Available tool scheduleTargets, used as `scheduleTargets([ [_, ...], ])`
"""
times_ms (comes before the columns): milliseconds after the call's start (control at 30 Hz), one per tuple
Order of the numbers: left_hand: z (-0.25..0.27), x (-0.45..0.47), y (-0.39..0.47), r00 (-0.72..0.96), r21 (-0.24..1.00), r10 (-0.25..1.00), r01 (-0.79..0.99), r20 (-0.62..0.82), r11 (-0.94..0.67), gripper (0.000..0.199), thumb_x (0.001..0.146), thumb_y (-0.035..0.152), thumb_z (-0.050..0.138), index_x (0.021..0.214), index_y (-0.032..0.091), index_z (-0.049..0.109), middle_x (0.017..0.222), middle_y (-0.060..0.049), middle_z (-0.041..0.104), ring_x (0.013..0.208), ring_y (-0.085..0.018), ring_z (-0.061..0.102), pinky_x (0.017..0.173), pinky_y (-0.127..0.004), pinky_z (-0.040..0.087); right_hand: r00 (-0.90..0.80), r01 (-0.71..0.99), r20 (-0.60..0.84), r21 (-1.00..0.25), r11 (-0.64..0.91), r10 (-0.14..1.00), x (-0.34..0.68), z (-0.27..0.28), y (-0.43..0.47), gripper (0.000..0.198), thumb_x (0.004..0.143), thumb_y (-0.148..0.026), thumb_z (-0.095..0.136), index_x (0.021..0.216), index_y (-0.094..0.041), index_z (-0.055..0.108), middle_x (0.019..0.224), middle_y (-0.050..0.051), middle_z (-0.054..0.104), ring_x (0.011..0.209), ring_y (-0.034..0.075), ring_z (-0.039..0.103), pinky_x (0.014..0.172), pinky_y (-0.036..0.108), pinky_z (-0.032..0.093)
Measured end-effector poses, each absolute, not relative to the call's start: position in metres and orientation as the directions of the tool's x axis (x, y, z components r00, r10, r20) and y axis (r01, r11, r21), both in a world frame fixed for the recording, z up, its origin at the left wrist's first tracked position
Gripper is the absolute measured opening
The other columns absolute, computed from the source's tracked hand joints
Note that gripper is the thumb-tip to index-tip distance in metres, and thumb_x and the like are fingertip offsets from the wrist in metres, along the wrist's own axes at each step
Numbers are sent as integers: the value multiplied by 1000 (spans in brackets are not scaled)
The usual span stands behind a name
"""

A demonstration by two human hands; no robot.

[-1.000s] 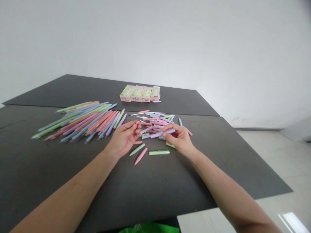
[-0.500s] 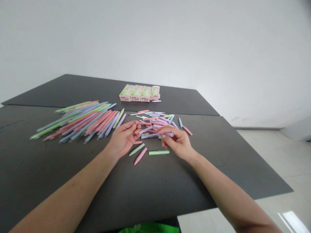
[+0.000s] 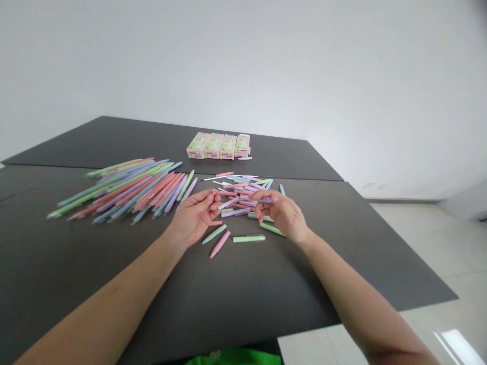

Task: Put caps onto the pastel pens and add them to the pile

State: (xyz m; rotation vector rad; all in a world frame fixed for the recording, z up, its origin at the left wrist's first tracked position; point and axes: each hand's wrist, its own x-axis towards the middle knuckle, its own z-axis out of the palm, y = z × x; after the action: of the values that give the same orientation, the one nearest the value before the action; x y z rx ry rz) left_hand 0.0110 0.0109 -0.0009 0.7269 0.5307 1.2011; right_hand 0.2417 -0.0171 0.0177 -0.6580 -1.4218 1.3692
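Observation:
My left hand is closed, thumb and fingertips pinching a pink pen barrel whose open end points up; the fingers hide most of it. To its right, my right hand hovers over the near side of a heap of pastel pen parts. A purple pen barrel shows between its bent fingers, partly covered. Just below the hands lie a pale green pen barrel, a pink pen barrel and a green pen cap with a clip. Another green piece lies beside my right wrist.
A big pile of pink, blue, green and purple pens spreads over the left of the dark table. Several small pink-and-green boxes stand in a row at the back, with a purple piece beside them.
My right hand has shifted slightly right and up, carrying the purple barrel, and uncovers green pieces beneath it. My left hand stays in place with the pink barrel.

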Motion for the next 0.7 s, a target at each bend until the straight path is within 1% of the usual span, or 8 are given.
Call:
scheduleTargets([
  [100,-2,11,12,294,742,956,-640,-2,198,11,74,12,75,84,9,70,76,-1,59,58,-4,50,55,-16,47,-223,-278,257,-941,192,940,251,27,-11,32,91,-42,52,98,-14,66,92,10,66,68,15,57,58,29,48],
  [200,-3,11,12,295,741,956,-642,1,198,11,75,11,74,85,9,70,76,-1,59,59,-4,50,55,-16,47,-187,-315,236,-934,169,954,258,29,-6,27,89,-37,55,95,-14,68,95,12,69,69,14,60,59,27,49],
  [267,-3,11,12,294,741,956,-643,5,194,11,75,11,74,84,8,70,77,-1,59,59,-4,50,56,-16,48,-223,-325,189,-939,110,956,260,25,-4,24,88,-33,57,95,-13,69,98,13,70,70,14,62,60,26,50],
  [333,-2,11,12,295,744,955,-640,7,192,10,75,11,74,84,8,70,77,-1,59,59,-4,50,56,-16,48,-306,-306,104,-952,6,946,258,20,-3,23,85,-30,59,94,-12,69,99,14,70,71,14,64,60,25,52],
  [433,-1,12,12,293,749,956,-635,6,190,9,76,11,73,84,9,70,77,-1,58,59,-4,50,57,-17,48,-445,-254,-28,-954,-157,895,253,9,-1,20,82,-27,60,91,-11,68,102,15,70,73,15,67,62,25,53],
  [500,-1,12,12,290,750,957,-635,9,186,9,76,11,73,84,9,70,77,-1,59,59,-4,50,57,-17,48,-498,-209,-85,-954,-215,863,250,2,-1,17,80,-24,61,88,-11,67,107,15,69,75,16,69,63,24,54],
  [600,-2,12,12,291,751,957,-634,13,183,9,77,11,72,85,9,70,77,-1,59,58,-4,50,57,-17,48,-516,-88,-135,-974,-209,846,249,-5,-1,14,78,-20,61,89,-12,66,111,12,67,74,14,70,62,22,55],
  [700,-3,12,11,298,754,955,-630,12,187,8,77,12,72,84,9,70,76,-1,58,58,-4,49,55,-16,47,-488,86,-136,-990,-108,862,249,-4,-3,13,82,-20,59,93,-14,64,111,9,65,73,11,70,59,18,55],
])
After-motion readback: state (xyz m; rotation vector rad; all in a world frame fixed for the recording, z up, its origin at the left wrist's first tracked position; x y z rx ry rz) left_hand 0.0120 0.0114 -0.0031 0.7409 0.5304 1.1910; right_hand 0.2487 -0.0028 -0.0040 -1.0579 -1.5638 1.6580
